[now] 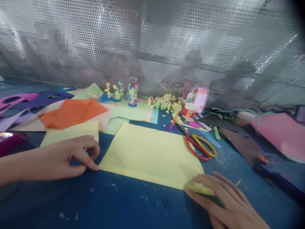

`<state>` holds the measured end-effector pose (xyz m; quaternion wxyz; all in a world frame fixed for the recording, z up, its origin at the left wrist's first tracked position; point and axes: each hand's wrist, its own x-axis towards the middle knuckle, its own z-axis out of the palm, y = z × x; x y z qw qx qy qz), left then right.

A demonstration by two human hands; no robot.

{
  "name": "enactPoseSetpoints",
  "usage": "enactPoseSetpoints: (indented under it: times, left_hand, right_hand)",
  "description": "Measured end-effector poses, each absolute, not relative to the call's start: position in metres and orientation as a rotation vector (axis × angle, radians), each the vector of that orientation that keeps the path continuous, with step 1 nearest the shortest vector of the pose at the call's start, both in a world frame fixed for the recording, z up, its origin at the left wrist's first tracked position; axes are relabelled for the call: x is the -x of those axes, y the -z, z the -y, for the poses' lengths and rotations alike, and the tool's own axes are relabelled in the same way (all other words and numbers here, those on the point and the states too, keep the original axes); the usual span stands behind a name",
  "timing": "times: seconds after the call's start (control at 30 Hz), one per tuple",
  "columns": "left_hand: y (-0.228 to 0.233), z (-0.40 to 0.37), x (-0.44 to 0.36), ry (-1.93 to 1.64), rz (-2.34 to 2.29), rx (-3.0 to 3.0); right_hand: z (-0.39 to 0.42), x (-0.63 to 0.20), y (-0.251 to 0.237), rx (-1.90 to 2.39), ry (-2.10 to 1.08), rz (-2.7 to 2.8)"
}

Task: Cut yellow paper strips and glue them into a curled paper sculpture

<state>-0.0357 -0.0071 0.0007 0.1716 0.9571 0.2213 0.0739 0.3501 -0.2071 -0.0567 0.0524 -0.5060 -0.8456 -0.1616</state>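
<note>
Both hands, left hand (69, 156) and right hand (221, 200), pin yellow paper (147, 152); no legible writing.

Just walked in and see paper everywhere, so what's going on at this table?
A person has a pale yellow paper sheet lying flat on the blue table. The left hand touches its near-left corner and the right hand presses its near-right corner. Red-and-yellow-handled scissors lie just past the sheet, untouched.

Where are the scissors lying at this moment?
The scissors lie on the blue table, right of centre, at the right edge of the yellow sheet, beyond the right hand.
</note>
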Motion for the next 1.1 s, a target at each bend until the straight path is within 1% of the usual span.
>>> enactPoseSetpoints:
  times: [0.03,0.1,0.27,0.4,0.5,0.57,0.63,0.7,0.77,0.83,0.97,1.1]
  left_hand:
    - [-0.002,0.006,0.036,-0.064,-0.621,-2.728]
    - [-0.004,0.004,0.036,0.103,-0.624,-2.726]
    - [-0.004,0.002,0.036,0.048,-0.675,-2.683]
    - [-0.006,0.002,0.036,0.080,-0.609,-2.704]
    - [-0.010,0.009,0.031,0.026,-0.640,-2.666]
    - [-0.013,0.018,0.022,-0.096,-0.670,-2.646]
    - [-0.015,0.029,0.010,-0.185,-0.624,-2.660]
    - [-0.013,0.040,-0.004,-0.207,-0.526,-2.685]
    - [-0.009,0.048,-0.018,-0.198,-0.393,-2.701]
    - [-0.004,0.051,-0.027,-0.150,-0.293,-2.737]
    - [0.002,0.048,-0.029,-0.092,-0.249,-2.794]
    - [0.002,0.041,-0.013,-0.110,-0.286,-2.796]
  right_hand:
    - [0.210,-0.354,0.057,1.545,0.503,2.560]
    - [0.217,-0.363,0.057,1.554,0.533,2.530]
    - [0.233,-0.387,0.062,1.615,0.574,2.487]
    - [0.243,-0.399,0.067,1.658,0.514,2.441]
    - [0.239,-0.392,0.062,1.686,0.442,2.366]
    - [0.229,-0.374,0.052,1.674,0.395,2.298]
    - [0.213,-0.347,0.038,1.564,0.334,2.286]
    - [0.194,-0.314,0.023,1.423,0.200,2.397]
    - [0.175,-0.284,0.013,1.443,-0.003,2.497]
    - [0.161,-0.263,0.010,1.393,-0.123,2.546]
    - [0.147,-0.253,0.018,1.371,-0.276,2.582]
    - [0.145,-0.259,0.023,1.342,-0.346,2.571]
